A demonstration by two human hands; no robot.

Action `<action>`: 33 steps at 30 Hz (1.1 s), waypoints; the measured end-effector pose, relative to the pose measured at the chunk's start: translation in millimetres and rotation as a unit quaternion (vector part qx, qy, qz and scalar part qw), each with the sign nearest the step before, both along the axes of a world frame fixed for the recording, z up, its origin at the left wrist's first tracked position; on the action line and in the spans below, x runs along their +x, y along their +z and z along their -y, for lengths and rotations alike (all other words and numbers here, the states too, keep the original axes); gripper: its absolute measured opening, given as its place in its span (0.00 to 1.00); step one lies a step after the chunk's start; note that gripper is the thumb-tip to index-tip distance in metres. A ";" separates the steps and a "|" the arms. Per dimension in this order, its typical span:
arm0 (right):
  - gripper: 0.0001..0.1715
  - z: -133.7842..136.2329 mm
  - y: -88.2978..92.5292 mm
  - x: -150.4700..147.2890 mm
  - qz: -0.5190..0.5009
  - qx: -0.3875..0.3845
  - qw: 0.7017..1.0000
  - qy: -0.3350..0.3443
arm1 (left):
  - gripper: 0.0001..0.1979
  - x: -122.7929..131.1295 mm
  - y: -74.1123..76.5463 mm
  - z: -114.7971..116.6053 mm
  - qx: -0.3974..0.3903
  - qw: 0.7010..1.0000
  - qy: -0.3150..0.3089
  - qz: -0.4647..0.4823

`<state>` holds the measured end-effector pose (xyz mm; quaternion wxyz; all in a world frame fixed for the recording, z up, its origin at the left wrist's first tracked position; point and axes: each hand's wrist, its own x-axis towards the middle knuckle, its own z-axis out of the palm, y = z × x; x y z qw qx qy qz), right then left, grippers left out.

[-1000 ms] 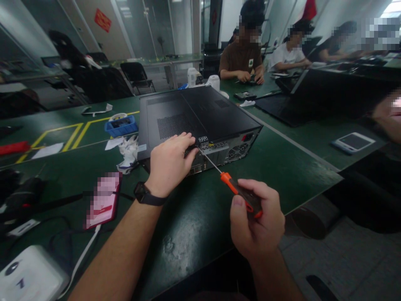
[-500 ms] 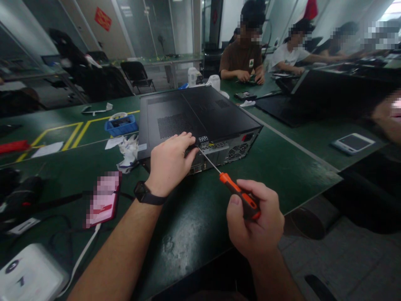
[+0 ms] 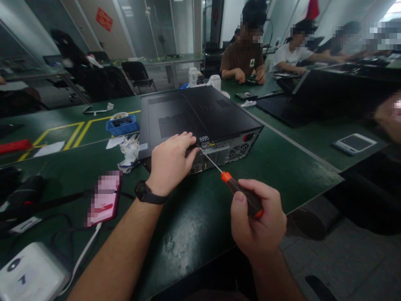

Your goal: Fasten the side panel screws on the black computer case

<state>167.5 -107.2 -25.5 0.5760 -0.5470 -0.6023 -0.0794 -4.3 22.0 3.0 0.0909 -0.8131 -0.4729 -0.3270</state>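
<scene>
Evidently the screw work is under way: the computer case point(image 3: 216, 106) lies flat on the worktop point(image 3: 197, 217), its top panel on, the screwdriver point(image 3: 232, 184) angled to its rear edge. How much is left cannot be told. The right hand point(image 3: 260, 219) has its fingers wrapped around the handle; the left hand's point(image 3: 171, 156) fingers bend over that edge beside the tip, their grip hidden.

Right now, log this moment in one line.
left hand: on black case's near edge | right hand: gripping screwdriver | shaft: pointing at case
</scene>
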 end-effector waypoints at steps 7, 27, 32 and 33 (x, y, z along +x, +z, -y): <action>0.10 -0.3 -7.5 3.0 -0.020 0.023 0.999 -0.022 | 0.11 -0.8 -1.1 -1.0 0.017 1.000 -0.012 0.001; 0.18 -13.9 -42.6 18.3 -0.073 0.104 0.992 0.018 | 0.12 -2.5 -6.2 -1.6 0.031 0.999 -0.021 0.003; 0.21 -13.1 -41.3 19.7 -0.064 0.107 0.991 0.056 | 0.15 -2.9 -8.3 -0.7 0.045 0.998 -0.038 0.021; 0.22 -11.5 -38.7 19.8 -0.055 0.103 0.991 0.059 | 0.16 -2.4 -8.1 -0.3 0.046 0.998 -0.040 0.028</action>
